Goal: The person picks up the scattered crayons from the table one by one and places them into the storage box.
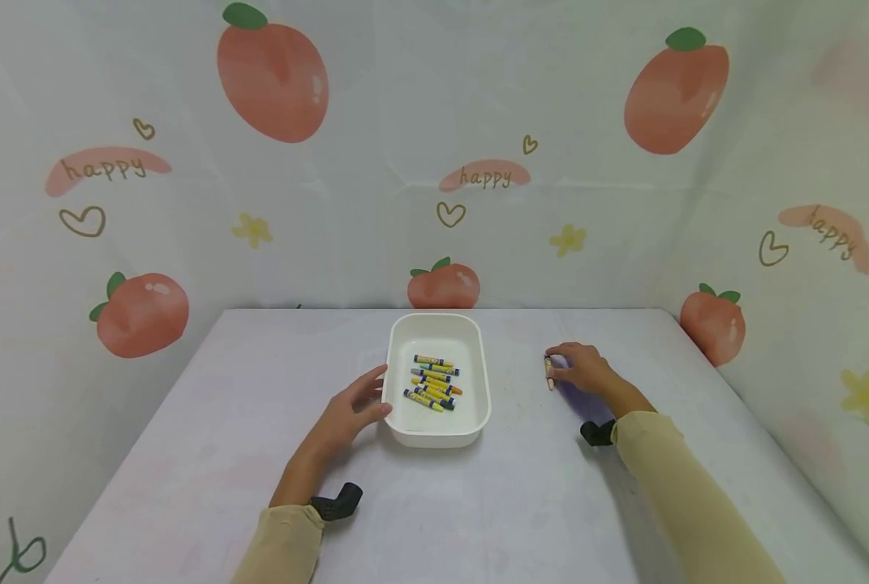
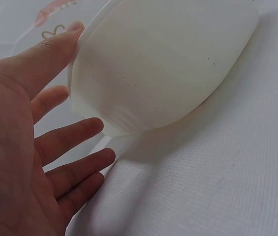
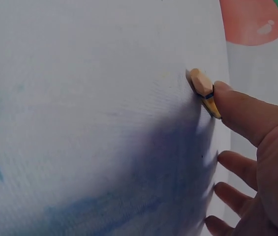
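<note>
A white plastic tray (image 1: 437, 438) stands mid-table, with several yellow-wrapped crayons (image 1: 434, 375) in a loose row inside it. At its left side, my left hand (image 1: 350, 414) touches the rim with thumb and fingertips. The left wrist view shows that hand's fingers (image 2: 70, 140) spread and fairly straight beside the tray's outer wall (image 2: 168, 64). To the right of the tray, my right hand (image 1: 583, 369) pinches a peach-coloured crayon (image 1: 549, 381) at the table surface. In the right wrist view the crayon's bare tip (image 3: 200, 81) shows beyond the thumb; the other fingers are spread.
The white cloth-covered table (image 1: 259, 349) reaches back to a pale curtain (image 1: 376, 97) printed with red fruit and the word "happy". Black wrist mounts (image 1: 337, 501) sit on both forearms, below the beige sleeves' cuffs.
</note>
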A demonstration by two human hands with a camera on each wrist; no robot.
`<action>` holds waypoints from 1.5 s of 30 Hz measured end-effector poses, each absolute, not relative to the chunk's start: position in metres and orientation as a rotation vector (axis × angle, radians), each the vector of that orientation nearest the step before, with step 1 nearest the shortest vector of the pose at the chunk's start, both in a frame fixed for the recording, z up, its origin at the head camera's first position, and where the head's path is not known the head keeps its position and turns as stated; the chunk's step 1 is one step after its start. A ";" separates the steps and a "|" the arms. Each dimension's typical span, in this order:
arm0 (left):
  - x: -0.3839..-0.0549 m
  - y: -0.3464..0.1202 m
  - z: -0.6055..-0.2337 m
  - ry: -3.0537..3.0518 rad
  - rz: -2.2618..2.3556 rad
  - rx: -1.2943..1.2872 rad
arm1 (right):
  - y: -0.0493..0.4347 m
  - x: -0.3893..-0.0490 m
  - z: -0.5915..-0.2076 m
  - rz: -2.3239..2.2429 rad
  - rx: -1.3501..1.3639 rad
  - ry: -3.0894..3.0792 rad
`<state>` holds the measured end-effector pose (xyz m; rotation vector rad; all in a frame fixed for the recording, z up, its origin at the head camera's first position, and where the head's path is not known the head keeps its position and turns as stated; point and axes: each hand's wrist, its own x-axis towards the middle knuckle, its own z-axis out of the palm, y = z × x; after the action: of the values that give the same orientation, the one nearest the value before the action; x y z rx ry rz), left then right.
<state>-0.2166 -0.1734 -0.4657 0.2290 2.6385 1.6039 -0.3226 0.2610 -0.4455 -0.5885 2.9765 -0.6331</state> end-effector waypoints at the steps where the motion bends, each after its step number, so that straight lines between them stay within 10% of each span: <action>1: -0.217 -0.173 -0.466 2.639 1.605 0.227 | 0.262 -0.323 -0.445 -0.632 -0.586 2.969; 45: -0.216 -0.173 -0.465 2.651 1.604 0.250 | 0.212 -0.314 -0.439 -1.152 -0.502 2.889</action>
<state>-0.2161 -0.1734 -0.4648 0.2504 2.6509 1.6039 -0.3139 0.2115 -0.4388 -0.5019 2.8894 -1.1525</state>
